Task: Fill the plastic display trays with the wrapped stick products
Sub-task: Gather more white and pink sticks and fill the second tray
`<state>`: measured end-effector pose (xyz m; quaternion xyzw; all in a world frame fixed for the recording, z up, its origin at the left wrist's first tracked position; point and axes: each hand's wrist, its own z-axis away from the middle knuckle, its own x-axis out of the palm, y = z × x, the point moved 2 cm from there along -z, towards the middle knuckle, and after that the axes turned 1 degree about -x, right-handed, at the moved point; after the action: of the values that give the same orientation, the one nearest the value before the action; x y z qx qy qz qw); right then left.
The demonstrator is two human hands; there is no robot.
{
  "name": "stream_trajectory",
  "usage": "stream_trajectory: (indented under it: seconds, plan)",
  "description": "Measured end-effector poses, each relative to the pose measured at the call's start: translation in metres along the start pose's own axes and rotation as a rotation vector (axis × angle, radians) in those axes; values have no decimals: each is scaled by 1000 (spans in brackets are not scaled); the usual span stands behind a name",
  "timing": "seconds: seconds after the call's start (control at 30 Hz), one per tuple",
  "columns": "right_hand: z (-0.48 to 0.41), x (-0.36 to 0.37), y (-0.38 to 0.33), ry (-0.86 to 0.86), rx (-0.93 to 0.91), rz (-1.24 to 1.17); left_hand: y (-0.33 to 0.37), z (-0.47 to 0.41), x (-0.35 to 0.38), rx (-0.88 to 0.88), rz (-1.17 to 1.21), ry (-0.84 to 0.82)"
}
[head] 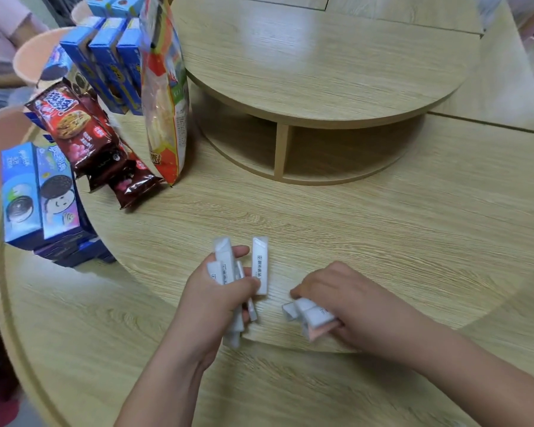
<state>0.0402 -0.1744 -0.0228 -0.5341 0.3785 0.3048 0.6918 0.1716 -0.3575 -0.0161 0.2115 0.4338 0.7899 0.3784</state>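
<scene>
Hands low over the round wooden table [383, 226]: the left hand [216, 300] curls around a fanned bunch of white wrapped sticks [259, 263], their ends poking up past the fingers. Beside it, the right hand [349, 300], knuckles up, grips a second bunch [312, 315] low against the tabletop. Well apart, far left, stand blue cookie boxes [37, 192], red cookie packs [84, 134] and a tall snack bag [165, 97].

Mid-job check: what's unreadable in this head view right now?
1. Left-hand sticks: count unclear in the head view; the left hand and overlap hide them.
2. Right-hand sticks: head view, mostly covered by the right hand.
3. Stick print: head view, too small and blurred.
4. Display trays: none within the frame.
</scene>
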Motion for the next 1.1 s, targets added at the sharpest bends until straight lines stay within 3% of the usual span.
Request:
stream_trajectory:
  seconds: [0.23,0.33,0.57,0.67,0.83,1.1]
  plan:
    - [6,-9,4,19,39,28,0,3,6,33,-34,-1]
    - [15,-19,7,61,154,-44,0,4,11,32,-30,-17]
    - [124,-20,7,503,631,-679,-5,12,33,40,-53,-91]
    - [194,15,7,697,907,-822,-8,24,55,46,-113,-162]
    - [263,104,18,709,1250,-796,-22,63,98,88,-301,-271]
    - [273,171,30,775,1378,-570,-64,97,154,43,-481,-476]
